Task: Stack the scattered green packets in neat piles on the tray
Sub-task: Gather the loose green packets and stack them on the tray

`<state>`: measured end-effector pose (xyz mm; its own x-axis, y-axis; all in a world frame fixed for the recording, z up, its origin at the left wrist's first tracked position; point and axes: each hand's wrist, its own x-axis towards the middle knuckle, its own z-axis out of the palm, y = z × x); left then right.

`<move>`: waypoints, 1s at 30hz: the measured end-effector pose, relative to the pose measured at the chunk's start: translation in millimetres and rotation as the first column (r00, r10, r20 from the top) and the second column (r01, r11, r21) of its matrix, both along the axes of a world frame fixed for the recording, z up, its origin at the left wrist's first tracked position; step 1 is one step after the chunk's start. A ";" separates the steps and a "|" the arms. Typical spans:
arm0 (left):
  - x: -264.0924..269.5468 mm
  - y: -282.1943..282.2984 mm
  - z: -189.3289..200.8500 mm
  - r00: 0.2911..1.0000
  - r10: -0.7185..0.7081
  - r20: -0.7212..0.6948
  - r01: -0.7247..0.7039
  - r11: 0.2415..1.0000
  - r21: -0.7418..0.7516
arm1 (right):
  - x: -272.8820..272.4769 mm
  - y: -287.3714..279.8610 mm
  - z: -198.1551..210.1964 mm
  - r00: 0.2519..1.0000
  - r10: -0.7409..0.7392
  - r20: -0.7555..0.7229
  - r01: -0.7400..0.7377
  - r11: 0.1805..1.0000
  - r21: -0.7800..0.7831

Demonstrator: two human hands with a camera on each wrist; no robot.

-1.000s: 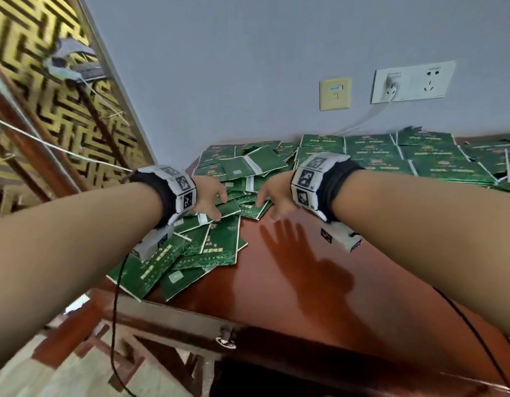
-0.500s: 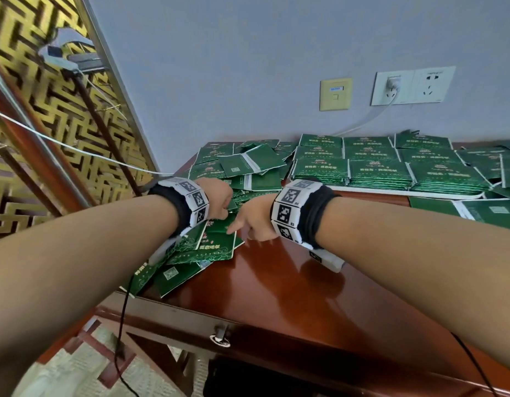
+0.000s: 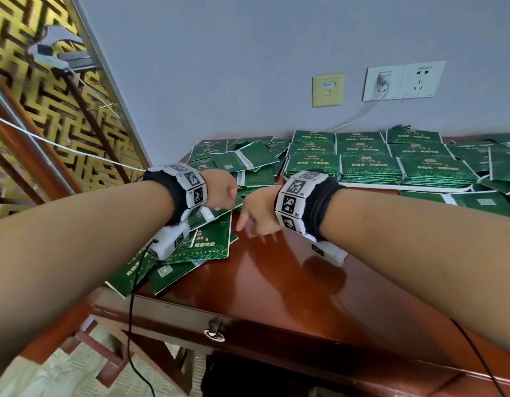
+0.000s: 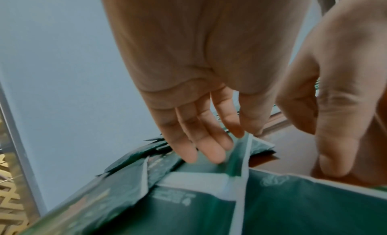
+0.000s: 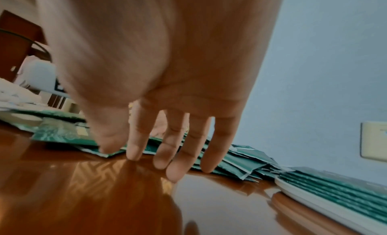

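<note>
Loose green packets [image 3: 210, 245] lie overlapped at the table's left end. My left hand [image 3: 223, 206] is bent down over them; in the left wrist view its straight fingers [image 4: 201, 147] touch the packets [image 4: 188, 205], with the thumb held apart. Right beside it, my right hand [image 3: 248, 224] is spread open, its fingertips [image 5: 167, 170] on the bare wood at the heap's edge [image 5: 240, 162]. A white tray [image 3: 371, 185] behind it holds neat piles of packets [image 3: 368, 167]. The same tray rim [image 5: 314, 198] shows at lower right in the right wrist view.
More loose packets [image 3: 482, 200] lie right of the tray. Glossy brown table [image 3: 305, 282] with a drawer latch [image 3: 215, 332] at its front edge. Wall sockets [image 3: 402, 81] with a white cable above the tray. A gold lattice screen [image 3: 33, 116] stands left.
Both hands have drawn together towards the near left. The right hand has slid off the packets onto bare wood, and the left hand stays on the heap.
</note>
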<state>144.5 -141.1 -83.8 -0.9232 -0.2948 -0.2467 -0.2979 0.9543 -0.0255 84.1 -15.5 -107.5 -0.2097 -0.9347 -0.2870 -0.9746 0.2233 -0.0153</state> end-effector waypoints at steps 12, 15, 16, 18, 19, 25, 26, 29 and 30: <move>60.4 -63.3 1.6 0.953 0.243 0.183 -0.193 0.948 -0.252 | -3.3 -45.1 3.6 0.967 -0.114 -0.227 0.093 0.991 -0.101; 69.7 -68.3 -1.4 0.953 0.172 0.250 -0.136 0.979 -0.152 | -3.5 -57.7 -5.3 0.956 -0.077 -0.283 0.059 0.996 -0.071; 71.2 -68.2 -2.3 0.955 0.140 0.261 -0.109 0.985 -0.130 | -4.7 -61.5 -6.7 0.955 -0.066 -0.290 0.048 0.997 -0.068; 71.7 -69.5 -4.8 0.959 0.107 0.263 -0.084 0.992 -0.099 | -7.9 -70.0 -8.7 0.959 -0.059 -0.277 0.042 0.997 -0.066; 71.0 -69.3 -4.5 0.962 0.090 0.257 -0.070 0.994 -0.086 | -8.7 -71.6 -7.5 0.959 -0.064 -0.277 0.048 0.997 -0.064; 79.5 -77.8 -9.1 0.964 0.056 0.262 -0.056 0.998 -0.010 | -10.3 -79.9 -10.1 0.944 -0.021 -0.330 -0.004 0.997 -0.075; 80.2 -77.4 -9.2 0.965 0.061 0.253 -0.065 0.998 0.006 | -11.4 -79.2 -10.5 0.941 -0.008 -0.338 -0.019 0.997 -0.078; 81.7 -75.3 -9.6 0.965 0.081 0.251 -0.092 0.995 0.031 | -13.2 -74.9 -10.2 0.934 0.015 -0.357 -0.036 0.998 -0.053; 82.6 -74.6 -9.1 0.966 0.085 0.246 -0.095 0.995 0.029 | -13.3 -73.1 -10.1 0.933 0.014 -0.360 -0.029 0.999 -0.035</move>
